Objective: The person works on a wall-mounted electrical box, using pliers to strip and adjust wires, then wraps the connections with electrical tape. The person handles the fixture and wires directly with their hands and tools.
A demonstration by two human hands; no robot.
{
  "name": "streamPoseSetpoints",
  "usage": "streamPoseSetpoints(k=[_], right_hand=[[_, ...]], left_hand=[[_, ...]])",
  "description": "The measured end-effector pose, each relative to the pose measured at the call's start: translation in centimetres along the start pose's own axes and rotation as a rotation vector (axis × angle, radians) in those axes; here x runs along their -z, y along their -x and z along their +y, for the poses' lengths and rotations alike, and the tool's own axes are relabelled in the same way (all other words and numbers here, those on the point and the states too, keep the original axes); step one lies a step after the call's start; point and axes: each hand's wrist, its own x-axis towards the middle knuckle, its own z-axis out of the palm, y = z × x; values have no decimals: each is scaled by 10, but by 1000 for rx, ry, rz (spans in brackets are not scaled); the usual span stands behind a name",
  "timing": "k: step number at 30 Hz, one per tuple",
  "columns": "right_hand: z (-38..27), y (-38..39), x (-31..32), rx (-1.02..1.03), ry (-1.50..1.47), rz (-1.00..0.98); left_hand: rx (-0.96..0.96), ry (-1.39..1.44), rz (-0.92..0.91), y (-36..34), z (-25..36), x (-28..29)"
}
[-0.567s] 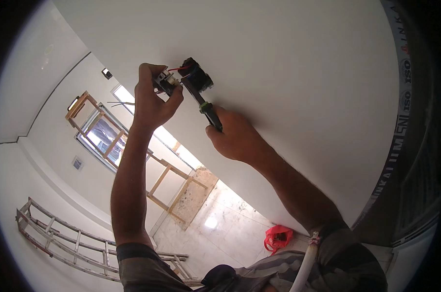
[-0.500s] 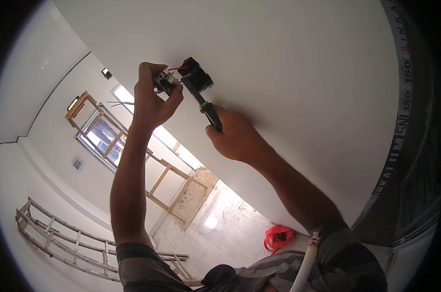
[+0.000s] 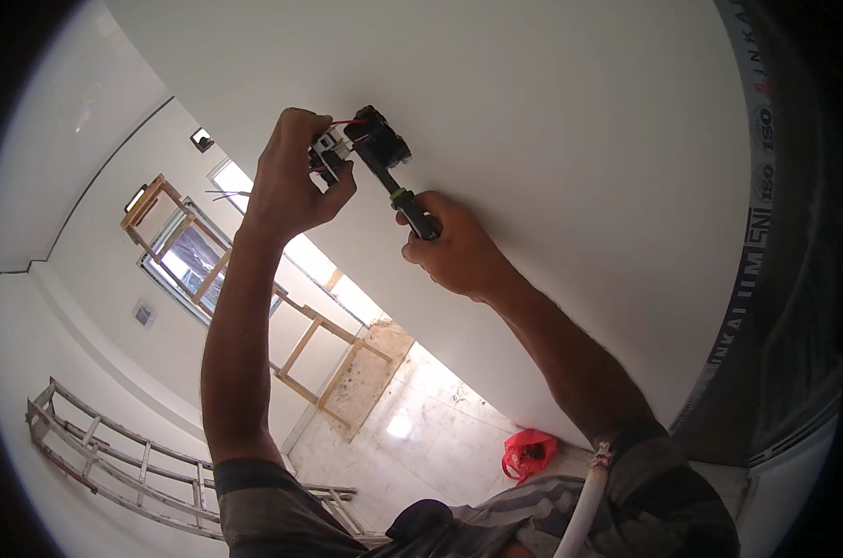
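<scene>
My left hand (image 3: 287, 186) is closed around a small electrical switch or socket module (image 3: 327, 147), white and black, beside a dark wall box opening (image 3: 381, 139) in the white wall. A thin red wire (image 3: 352, 121) runs between the module and the opening. In my right hand (image 3: 461, 249) is a screwdriver (image 3: 404, 201) with a black and green handle, slanting up to the left. Its tip end lies at the module's edge, in front of the opening; exact contact cannot be made out. Fingers and thumb grip the lower end of the handle.
Wooden frames (image 3: 314, 325) stand at left by a window. An aluminium ladder (image 3: 142, 460) leans at lower left. On the tiled floor (image 3: 421, 418) sits a red plastic bag (image 3: 531, 454). A white pipe (image 3: 584, 511) hangs near my right upper arm. Printed film (image 3: 738, 316) edges the wall.
My right hand has shifted its fingers on the screwdriver, leaving more of the handle showing. My left hand has moved slightly right with the module.
</scene>
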Motion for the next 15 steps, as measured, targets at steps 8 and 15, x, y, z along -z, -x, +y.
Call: streamPoseSetpoints(k=[8,15], right_hand=[[-12,0,-5,-14,-92,-19],[-4,1,2,-37,-73,-13]], left_hand=[[713,696,-71,10,-21,3],[66,-17,-27,0,6,6]])
